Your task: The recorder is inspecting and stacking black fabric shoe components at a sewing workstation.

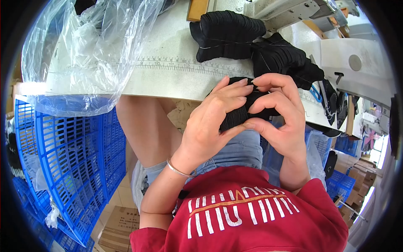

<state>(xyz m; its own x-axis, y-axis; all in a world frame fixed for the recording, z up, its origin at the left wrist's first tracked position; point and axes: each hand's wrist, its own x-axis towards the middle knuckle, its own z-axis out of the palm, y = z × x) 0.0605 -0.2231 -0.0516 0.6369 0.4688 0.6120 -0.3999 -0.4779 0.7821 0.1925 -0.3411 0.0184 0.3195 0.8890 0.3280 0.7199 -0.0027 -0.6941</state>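
Note:
My left hand (pixel 212 119) and my right hand (pixel 280 115) together grip a small stack of black ribbed fabric pieces (pixel 240 112) just in front of the table edge, over my lap. Fingers of both hands curl around the stack, thumbs below it. Two larger bundles of the same black pieces lie on the table beyond: one tied bundle (pixel 228 33) and another (pixel 283 56) right behind my right hand. A thin bracelet circles my left wrist.
The white worktable (pixel 168 71) carries a printed ruler strip along its edge. Crumpled clear plastic bag (pixel 84 46) lies at the left. A sewing machine (pixel 289 10) stands at the back. Blue plastic crates (pixel 71 155) stand at my left; cardboard boxes (pixel 121 227) sit on the floor.

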